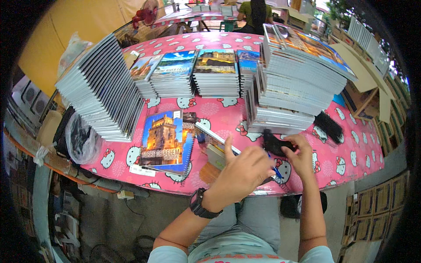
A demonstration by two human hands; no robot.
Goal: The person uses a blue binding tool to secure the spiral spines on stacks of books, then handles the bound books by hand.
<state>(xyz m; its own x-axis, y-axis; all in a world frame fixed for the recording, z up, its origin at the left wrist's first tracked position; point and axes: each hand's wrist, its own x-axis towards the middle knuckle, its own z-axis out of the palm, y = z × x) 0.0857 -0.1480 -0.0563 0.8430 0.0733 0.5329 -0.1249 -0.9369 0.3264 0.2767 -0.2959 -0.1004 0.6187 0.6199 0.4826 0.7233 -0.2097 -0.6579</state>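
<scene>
My left hand, with a black watch on its wrist, is over the near middle of the table. One finger points away while the others curl; their tips are blurred and partly hidden beside a blue pen. My right hand pinches a soft black cloth-like thing between thumb and fingers. Partly under my left hand lie a white-edged flat item and a brown piece. Left of them is a spiral notebook with a lit stone tower on its cover, overlapping another notebook.
Tall stacks of spiral notebooks stand at left and right, with lower stacks between them. A black mesh-like item lies at right on the pink patterned tablecloth. Cardboard boxes are beyond the right edge; a person sits far back.
</scene>
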